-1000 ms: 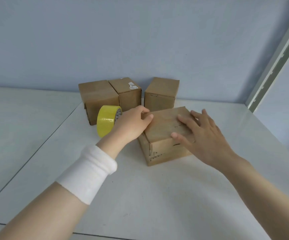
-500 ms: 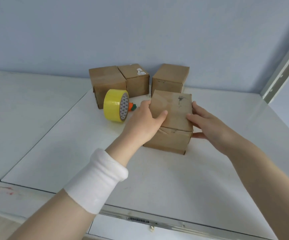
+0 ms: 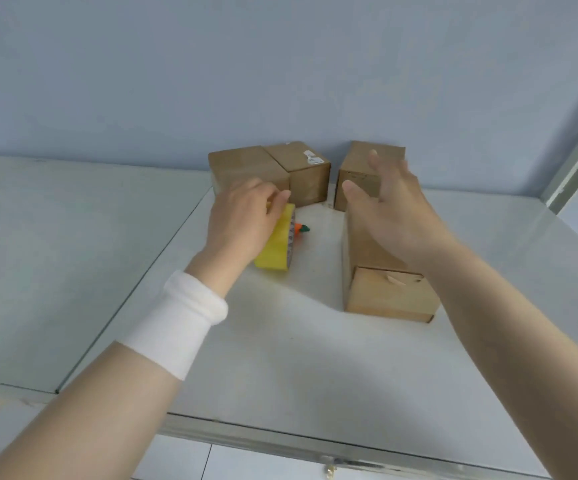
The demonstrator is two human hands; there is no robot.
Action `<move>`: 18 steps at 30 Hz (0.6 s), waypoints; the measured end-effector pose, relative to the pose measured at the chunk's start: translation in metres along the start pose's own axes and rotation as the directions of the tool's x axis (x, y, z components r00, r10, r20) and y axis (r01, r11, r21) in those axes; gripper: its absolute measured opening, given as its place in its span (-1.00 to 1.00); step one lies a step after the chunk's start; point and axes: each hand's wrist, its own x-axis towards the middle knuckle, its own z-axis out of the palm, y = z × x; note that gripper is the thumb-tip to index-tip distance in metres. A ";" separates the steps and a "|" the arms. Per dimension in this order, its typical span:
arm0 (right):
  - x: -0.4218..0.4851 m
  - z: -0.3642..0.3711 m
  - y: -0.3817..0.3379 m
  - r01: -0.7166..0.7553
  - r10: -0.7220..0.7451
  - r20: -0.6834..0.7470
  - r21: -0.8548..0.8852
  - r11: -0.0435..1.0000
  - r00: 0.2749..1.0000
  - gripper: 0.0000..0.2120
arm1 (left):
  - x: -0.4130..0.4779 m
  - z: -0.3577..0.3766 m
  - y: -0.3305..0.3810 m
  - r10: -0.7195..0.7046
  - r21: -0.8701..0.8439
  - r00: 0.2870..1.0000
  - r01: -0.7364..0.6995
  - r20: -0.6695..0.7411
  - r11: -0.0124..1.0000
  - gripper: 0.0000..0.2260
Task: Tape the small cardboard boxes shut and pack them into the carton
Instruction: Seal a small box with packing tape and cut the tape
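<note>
Thick white wristband (image 3: 180,323), soft fabric, snug round the left wrist

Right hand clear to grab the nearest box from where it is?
Probably yes. The right hand is open over the nearest box, and nothing shows between them. The left hand is off to the side, on the yellow tape roll, so it should not get in the way.
</note>
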 end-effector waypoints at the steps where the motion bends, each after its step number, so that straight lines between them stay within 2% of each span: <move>1: 0.006 0.009 -0.007 0.003 -0.003 -0.008 -0.014 1.000 1.000 -0.44 | -0.005 -0.003 -0.005 -0.005 -0.040 0.997 0.002 -0.075 0.999 -0.69; 3: 0.017 0.029 -0.015 0.000 0.000 -0.009 -0.017 1.000 1.000 -0.46 | -0.018 -0.012 -0.015 -0.048 -0.154 0.986 0.023 -0.158 0.988 -0.73; 5: 0.026 0.047 -0.021 -0.012 0.013 0.016 -0.051 0.999 1.000 -0.46 | -0.034 -0.015 -0.025 -0.101 -0.260 0.981 0.054 -0.168 0.964 -0.70; 8: 0.032 0.065 -0.026 -0.074 0.077 0.120 -0.029 0.997 0.990 -0.50 | -0.061 -0.016 -0.033 -0.163 -0.369 0.984 0.127 -0.070 0.921 -0.62; 10: 0.031 0.069 -0.027 -0.036 0.039 0.159 -0.018 0.999 0.987 -0.64 | -0.071 -0.017 -0.033 -0.221 -0.454 0.973 0.227 0.066 0.862 -0.66; 12: 0.027 0.071 -0.029 0.028 -0.028 0.137 -0.001 1.000 0.990 -0.77 | -0.073 -0.016 -0.033 -0.270 -0.587 0.937 0.349 0.222 0.730 -0.75; 15: 0.021 0.072 -0.029 0.046 -0.051 0.069 0.072 0.996 0.996 -0.82 | -0.063 -0.017 -0.030 -0.225 -0.736 0.874 0.485 0.431 0.472 -0.69; 17: 0.017 0.072 -0.030 0.058 -0.061 0.024 0.086 0.995 0.998 -0.85 | -0.054 -0.019 -0.028 -0.160 -0.794 0.875 0.483 0.457 0.369 -0.77; 18: 0.015 0.073 -0.030 0.071 -0.073 0.010 0.091 0.993 0.997 -0.87 | -0.051 -0.020 -0.025 -0.143 -0.813 0.887 0.459 0.438 0.358 -0.87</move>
